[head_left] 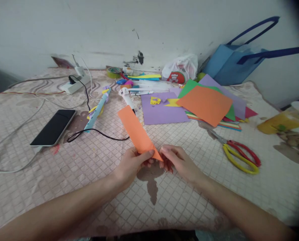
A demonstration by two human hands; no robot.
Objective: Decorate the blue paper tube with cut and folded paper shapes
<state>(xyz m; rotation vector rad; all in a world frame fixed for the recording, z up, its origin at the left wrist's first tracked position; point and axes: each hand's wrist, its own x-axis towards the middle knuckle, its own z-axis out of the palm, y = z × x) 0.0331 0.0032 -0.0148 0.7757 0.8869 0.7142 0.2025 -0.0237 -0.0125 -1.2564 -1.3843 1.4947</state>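
Observation:
A folded orange paper strip (133,129) is held above the table in front of me, its near end creased to a slanted point. My left hand (131,164) grips that near end, thumb on top and fingers underneath. At the pointed tip, my right hand (178,162) has its fingers curled together at the paper's edge; its fingertips are partly hidden. Beyond the strip lies a white glue gun (125,97) with a black cord, partly covered by the paper. Scissors (236,152) with red and yellow handles rest to the right of my right hand.
Colored paper sheets (207,103) and a purple sheet (164,115) lie at the back right. Left are a plugged-in phone (54,129), a decorated light-blue paper stick (98,108) and a power strip (76,83). A drink cup (282,122) and blue bag (230,63) stand right.

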